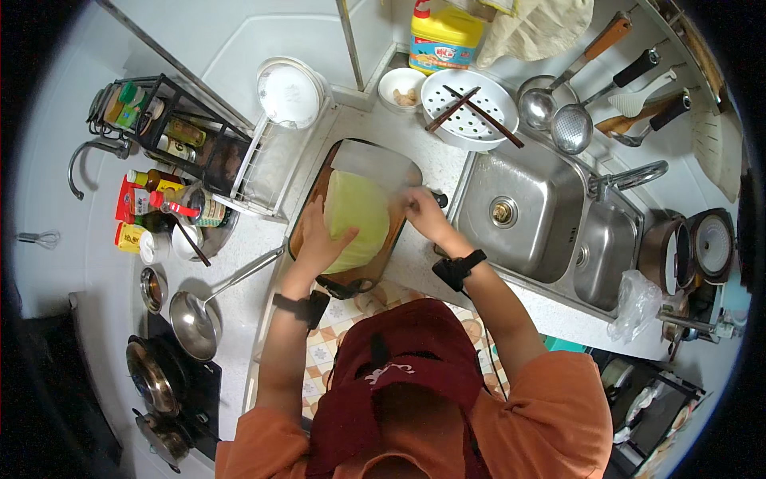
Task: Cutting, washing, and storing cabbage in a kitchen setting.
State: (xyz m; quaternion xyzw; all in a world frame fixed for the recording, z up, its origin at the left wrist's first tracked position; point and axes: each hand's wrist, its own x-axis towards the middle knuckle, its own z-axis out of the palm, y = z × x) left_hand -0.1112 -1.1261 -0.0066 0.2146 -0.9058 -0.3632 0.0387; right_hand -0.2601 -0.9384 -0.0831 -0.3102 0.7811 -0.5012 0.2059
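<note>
A pale green piece of cabbage lies on a wooden cutting board with a dark rim. My left hand holds the cabbage from its left side, with the thumb across its surface. Just beyond the cabbage, a wide-bladed kitchen knife reaches over the far part of the board; its blade is partly blurred. My right hand is closed round its handle, whose black end shows beside the hand. The right fingertips are blurred.
Right of the board is a steel double sink. Beyond the board stand a white strainer basket with chopsticks across it and a small bowl. To the left are a dish rack, seasoning bottles, a steel ladle and a stove.
</note>
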